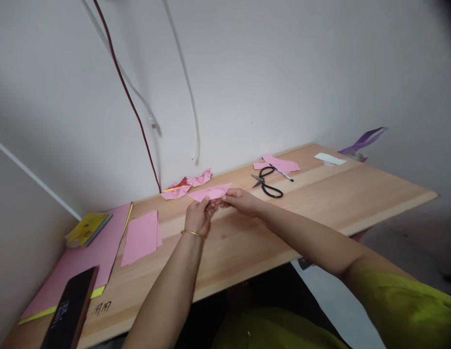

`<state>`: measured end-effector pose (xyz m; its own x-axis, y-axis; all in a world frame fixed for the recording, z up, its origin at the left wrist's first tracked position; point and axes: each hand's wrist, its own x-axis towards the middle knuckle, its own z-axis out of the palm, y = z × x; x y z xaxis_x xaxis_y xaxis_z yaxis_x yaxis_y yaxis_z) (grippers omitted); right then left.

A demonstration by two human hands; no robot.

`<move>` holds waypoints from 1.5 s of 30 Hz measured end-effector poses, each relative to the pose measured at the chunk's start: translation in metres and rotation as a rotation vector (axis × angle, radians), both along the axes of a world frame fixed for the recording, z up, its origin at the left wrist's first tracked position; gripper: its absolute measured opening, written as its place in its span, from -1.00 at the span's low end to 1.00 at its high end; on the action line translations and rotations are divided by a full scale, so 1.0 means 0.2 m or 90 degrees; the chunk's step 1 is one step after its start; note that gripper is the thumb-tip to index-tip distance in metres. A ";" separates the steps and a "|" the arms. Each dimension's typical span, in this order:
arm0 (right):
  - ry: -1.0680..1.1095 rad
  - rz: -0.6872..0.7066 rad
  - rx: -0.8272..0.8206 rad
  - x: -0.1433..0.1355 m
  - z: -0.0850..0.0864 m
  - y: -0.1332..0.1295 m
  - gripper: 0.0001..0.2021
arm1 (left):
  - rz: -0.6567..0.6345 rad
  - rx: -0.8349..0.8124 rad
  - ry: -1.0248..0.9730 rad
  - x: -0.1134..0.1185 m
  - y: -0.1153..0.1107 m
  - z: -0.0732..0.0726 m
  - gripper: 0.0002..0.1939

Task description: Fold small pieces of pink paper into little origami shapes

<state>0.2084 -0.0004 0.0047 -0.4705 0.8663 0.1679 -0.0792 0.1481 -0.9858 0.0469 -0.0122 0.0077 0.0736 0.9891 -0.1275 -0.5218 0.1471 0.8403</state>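
Both hands grip a piece of pink paper, long and tapered to a point at each end, just above the wooden table. My left hand has its thumb on the paper's lower edge, fingers curled beneath. My right hand pinches the same edge further right. Behind the held piece lie pleated pink paper pieces, with a bit of red paper among them. To the right rest black-handled scissors, blades apart.
A pen lies by pink paper scraps. At left are pink sheets, a larger pink stack, a yellow packet and a dark phone-like device. A white strip is at far right. Cables hang along the wall.
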 end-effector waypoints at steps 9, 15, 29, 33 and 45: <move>-0.035 -0.159 -0.052 -0.05 -0.02 -0.02 -0.64 | 0.066 0.020 0.129 0.05 -0.02 -0.02 -0.73; -0.087 -0.162 -0.015 -0.02 -0.01 -0.02 -0.61 | 0.092 0.013 0.144 0.03 -0.01 -0.02 -0.70; 0.081 -0.125 -0.150 -0.04 -0.08 0.03 -0.62 | 0.077 0.061 0.136 0.01 -0.01 0.00 -0.69; 0.099 -0.111 -0.153 -0.05 -0.07 0.01 -0.62 | -0.014 0.055 0.099 0.02 -0.01 -0.01 -0.69; -0.040 -0.154 0.065 0.00 0.03 -0.01 -0.66 | 0.036 0.139 0.415 -0.01 -0.02 -0.02 -0.77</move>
<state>0.2094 -0.0024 0.0115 -0.2647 0.9348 0.2367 0.0321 0.2538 -0.9667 0.0451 -0.0153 0.0035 -0.0033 0.9972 0.0749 0.0980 -0.0742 0.9924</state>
